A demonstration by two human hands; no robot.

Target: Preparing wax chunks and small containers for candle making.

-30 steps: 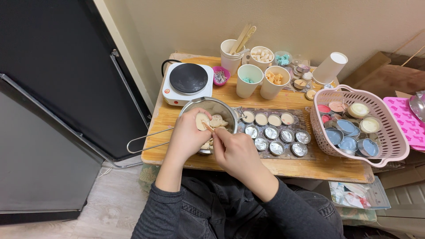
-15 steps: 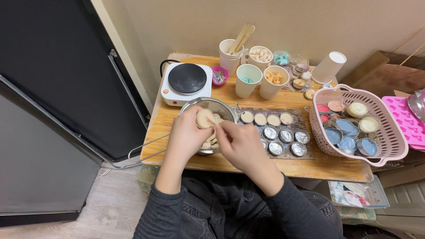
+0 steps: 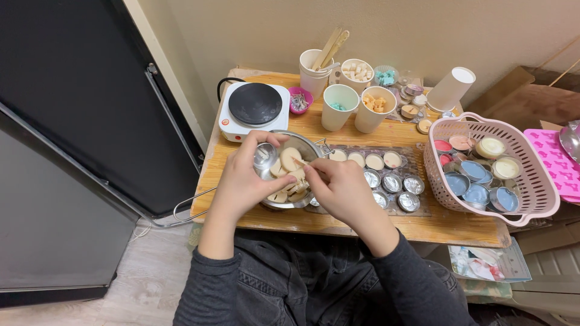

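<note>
Two hands meet over the metal pan [image 3: 290, 175] at the near edge of the wooden table [image 3: 362, 220]: the left hand [image 3: 244, 181] curls around a small empty tin cup [image 3: 264, 156], tilted over pale wax discs [image 3: 289, 160] heaped in the pan, while the right hand [image 3: 341, 190] pinches a thin wooden stick [image 3: 300, 163] that points toward the cup. With the pan so near the edge, I judge a nudge on its long wire handle [image 3: 187, 208] could tip it to the floor. Behind stand a small hotplate [image 3: 254, 108], paper cups [image 3: 338, 105] and rows of tins [image 3: 393, 181], with a pink basket [image 3: 489, 166] beside them, a beige wall and a dark door.
</note>
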